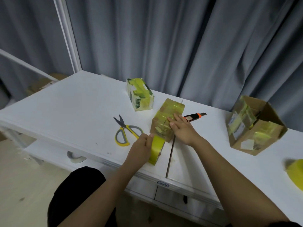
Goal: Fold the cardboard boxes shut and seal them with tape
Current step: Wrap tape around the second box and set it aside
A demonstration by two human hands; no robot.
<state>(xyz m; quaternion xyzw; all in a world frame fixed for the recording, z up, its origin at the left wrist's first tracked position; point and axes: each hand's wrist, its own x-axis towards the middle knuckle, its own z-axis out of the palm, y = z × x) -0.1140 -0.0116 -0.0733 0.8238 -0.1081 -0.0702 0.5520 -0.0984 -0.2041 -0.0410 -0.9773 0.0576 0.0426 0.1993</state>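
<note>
A: The cardboard box (165,122) sits on the white table (78,102), right under the right hand (182,128), already wrapped in yellow-green tape. What's that hand doing?

B: Its fingers lie straight and flat, pressing on the box's top. The left hand (141,149) is just nearer the person than the box, fingers curled round the tape roll (156,149), which stands on edge touching the box's near end.

A: What's around them?

B: The scissors (127,131) lie just left of the left hand, blades pointing away. A utility knife (195,116) lies just beyond the right hand's fingertips. Further beyond sits a white taped box (140,94); well to the right of the right hand, an open larger carton (254,125), and a second yellow roll (295,172) at the frame's edge.
</note>
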